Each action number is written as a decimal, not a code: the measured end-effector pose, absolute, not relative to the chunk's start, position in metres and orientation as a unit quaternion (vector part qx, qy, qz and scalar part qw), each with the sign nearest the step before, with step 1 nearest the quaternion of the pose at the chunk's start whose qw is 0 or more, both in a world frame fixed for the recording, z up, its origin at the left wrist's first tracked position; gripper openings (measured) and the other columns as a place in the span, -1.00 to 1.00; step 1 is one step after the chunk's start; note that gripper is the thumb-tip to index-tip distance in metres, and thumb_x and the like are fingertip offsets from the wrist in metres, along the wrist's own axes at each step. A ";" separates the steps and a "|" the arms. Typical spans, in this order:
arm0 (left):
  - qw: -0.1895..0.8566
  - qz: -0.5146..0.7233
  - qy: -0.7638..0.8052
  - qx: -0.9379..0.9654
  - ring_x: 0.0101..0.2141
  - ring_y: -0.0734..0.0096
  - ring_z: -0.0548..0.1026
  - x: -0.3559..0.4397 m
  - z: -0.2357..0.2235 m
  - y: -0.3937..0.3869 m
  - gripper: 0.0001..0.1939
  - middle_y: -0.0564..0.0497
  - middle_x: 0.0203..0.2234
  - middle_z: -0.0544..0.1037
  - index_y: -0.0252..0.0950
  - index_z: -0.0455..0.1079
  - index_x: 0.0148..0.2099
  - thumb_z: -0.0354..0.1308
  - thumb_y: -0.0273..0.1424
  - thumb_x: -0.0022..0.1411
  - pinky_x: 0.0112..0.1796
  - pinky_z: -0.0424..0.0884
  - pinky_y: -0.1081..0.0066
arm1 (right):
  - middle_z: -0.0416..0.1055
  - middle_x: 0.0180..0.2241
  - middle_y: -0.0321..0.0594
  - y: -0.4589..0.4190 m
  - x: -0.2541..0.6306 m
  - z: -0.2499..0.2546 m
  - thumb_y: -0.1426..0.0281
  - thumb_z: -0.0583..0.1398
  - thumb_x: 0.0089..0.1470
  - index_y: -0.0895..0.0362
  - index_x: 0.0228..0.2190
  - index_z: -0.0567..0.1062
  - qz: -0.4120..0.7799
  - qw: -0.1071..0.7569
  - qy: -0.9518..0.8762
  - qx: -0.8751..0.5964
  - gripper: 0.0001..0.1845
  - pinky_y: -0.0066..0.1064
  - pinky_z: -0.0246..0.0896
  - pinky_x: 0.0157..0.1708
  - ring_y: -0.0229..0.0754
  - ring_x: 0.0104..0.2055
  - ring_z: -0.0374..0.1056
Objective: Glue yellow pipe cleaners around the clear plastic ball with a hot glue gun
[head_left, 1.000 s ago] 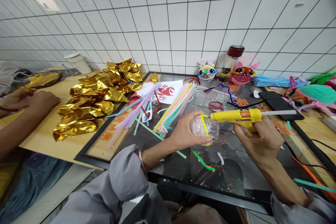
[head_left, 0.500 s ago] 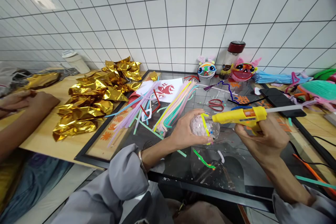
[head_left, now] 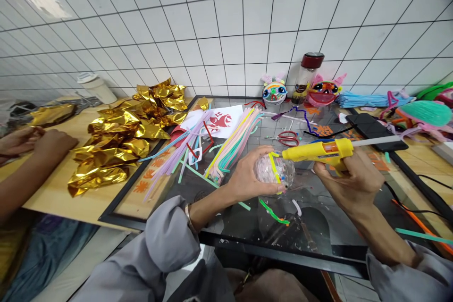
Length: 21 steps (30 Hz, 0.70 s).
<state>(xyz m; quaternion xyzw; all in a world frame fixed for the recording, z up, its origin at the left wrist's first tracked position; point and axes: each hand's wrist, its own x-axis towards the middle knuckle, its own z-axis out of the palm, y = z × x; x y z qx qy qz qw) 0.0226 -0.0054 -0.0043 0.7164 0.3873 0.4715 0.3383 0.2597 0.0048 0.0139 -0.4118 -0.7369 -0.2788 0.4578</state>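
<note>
My left hand (head_left: 246, 177) is closed around a clear round ball (head_left: 264, 172) with pale filling inside. A yellow pipe cleaner strip (head_left: 274, 170) runs across the ball from top to bottom. In my right hand (head_left: 357, 184) is a yellow hot glue gun (head_left: 318, 151), with a white glue stick (head_left: 377, 141) poking out of its back. Its nozzle is at the ball's upper right side, near the top of the yellow strip; whether it touches I cannot tell. Below the ball, a green pipe cleaner piece (head_left: 274, 213) and a short white piece (head_left: 296, 207) lie on the dark glass.
Bundled pipe cleaners (head_left: 233, 139), red-handled scissors (head_left: 288, 138) and a paper-cut sheet (head_left: 226, 120) lie beyond my hands. Along the wall stand decorated balls (head_left: 275, 92) and a bottle (head_left: 307, 78). Crumpled gold foil (head_left: 116, 132) and another person's hands (head_left: 53, 139) are at left; a black phone (head_left: 377, 132) is right.
The whole view has shifted slightly. Both hands keep their grips, and the glue gun's nozzle stays close to the top of the yellow strip.
</note>
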 end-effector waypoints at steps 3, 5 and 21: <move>0.333 0.482 0.374 0.719 0.12 -0.02 0.43 0.023 -0.007 -0.004 -0.17 -0.20 0.10 0.47 -0.27 0.34 0.11 0.53 -0.28 -0.24 0.20 0.28 0.04 | 0.26 -0.56 -0.35 0.007 0.261 0.015 0.50 0.28 -0.08 0.04 -0.53 0.26 -0.264 0.483 -0.739 -0.389 -0.73 -0.37 -0.12 -0.58 -0.27 -0.52 0.19; 0.334 0.483 0.373 0.719 0.13 -0.02 0.43 0.023 -0.008 -0.004 -0.18 -0.20 0.10 0.47 -0.27 0.34 0.11 0.53 -0.28 -0.23 0.20 0.28 0.04 | 0.21 -0.58 -0.36 0.007 0.261 0.015 0.51 0.29 -0.11 0.04 -0.55 0.23 -0.257 0.491 -0.740 -0.382 -0.70 -0.37 -0.15 -0.58 -0.28 -0.53 0.15; 0.316 0.473 0.369 0.735 0.14 -0.02 0.42 0.021 -0.008 -0.005 -0.17 -0.23 0.12 0.45 -0.29 0.31 0.13 0.52 -0.27 -0.20 0.21 0.28 0.00 | 0.26 -0.54 -0.35 0.006 0.262 0.016 0.49 0.29 -0.06 0.05 -0.54 0.20 -0.266 0.482 -0.742 -0.383 -0.68 -0.36 -0.15 -0.59 -0.30 -0.51 0.19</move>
